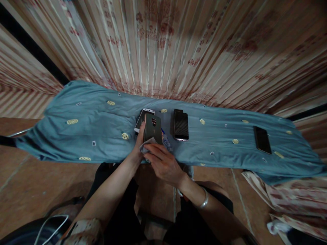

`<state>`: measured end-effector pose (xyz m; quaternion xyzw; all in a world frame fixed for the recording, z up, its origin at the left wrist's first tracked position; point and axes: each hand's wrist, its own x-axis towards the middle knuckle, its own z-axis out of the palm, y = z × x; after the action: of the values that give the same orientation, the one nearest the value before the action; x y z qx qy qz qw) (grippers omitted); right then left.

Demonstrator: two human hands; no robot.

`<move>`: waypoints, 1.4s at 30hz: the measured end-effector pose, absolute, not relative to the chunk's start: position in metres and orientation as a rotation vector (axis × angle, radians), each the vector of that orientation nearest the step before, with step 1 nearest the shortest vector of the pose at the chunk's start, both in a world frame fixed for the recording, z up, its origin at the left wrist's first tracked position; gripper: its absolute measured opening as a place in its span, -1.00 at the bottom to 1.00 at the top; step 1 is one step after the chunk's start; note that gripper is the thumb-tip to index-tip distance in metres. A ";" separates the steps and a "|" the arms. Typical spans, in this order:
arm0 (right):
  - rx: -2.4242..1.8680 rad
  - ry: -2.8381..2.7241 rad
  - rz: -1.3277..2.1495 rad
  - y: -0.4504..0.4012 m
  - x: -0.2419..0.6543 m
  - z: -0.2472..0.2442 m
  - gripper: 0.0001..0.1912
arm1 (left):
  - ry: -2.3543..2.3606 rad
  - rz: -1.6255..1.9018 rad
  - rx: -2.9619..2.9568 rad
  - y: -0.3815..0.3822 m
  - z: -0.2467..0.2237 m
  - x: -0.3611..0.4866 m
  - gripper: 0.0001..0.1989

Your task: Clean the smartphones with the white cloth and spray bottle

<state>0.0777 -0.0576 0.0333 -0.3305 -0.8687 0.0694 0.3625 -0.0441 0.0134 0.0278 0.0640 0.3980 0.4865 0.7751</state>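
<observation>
Forearms [114, 190] lay nearest; left grip [138, 147] held dark phone [153, 131] over blue-draped bench [102, 129], right grip [165, 164] pinched grey cloth [151, 140] against phone's near end. Firm hold, light flat strokes seemed best.

**Phones on the Blue Cloth**

Your long blue cloth [102, 126] has yellow spots. On it lie a white phone [139, 123], a blue packet [167, 141], two black phones [181, 126] touching, and a dark phone [262, 140] well off to your right.

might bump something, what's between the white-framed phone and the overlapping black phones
The head view shows a dark-backed phone in the left hand and a partly hidden blue patterned item between the white-framed phone and the overlapping black phones.
</observation>
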 end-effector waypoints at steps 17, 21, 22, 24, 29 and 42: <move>-0.934 -2.161 0.148 -0.049 0.110 0.016 -0.67 | 0.810 1.097 0.240 0.028 0.033 -0.049 -0.36; -1.036 -1.994 0.202 -0.041 0.124 0.018 -0.65 | 0.815 1.089 0.213 0.027 0.035 -0.049 -0.38; -1.072 -1.937 0.237 -0.039 0.126 0.020 -0.63 | 0.807 1.102 0.199 0.026 0.035 -0.047 -0.41; -1.114 -1.857 0.298 -0.038 0.125 0.022 -0.59 | 0.785 1.131 0.176 0.024 0.035 -0.044 -0.46; -0.991 -2.062 0.325 -0.046 0.100 0.018 -0.42 | 0.851 1.008 0.128 0.017 0.038 -0.037 -0.36; -1.023 -2.131 0.228 -0.033 0.097 0.012 -0.41 | 0.918 1.019 0.033 0.010 0.044 -0.028 -0.60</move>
<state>0.0974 -0.0327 0.0117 -0.3996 -0.8322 0.0891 0.3740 -0.0282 0.0104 0.0442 0.0150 0.4237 0.4705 0.7739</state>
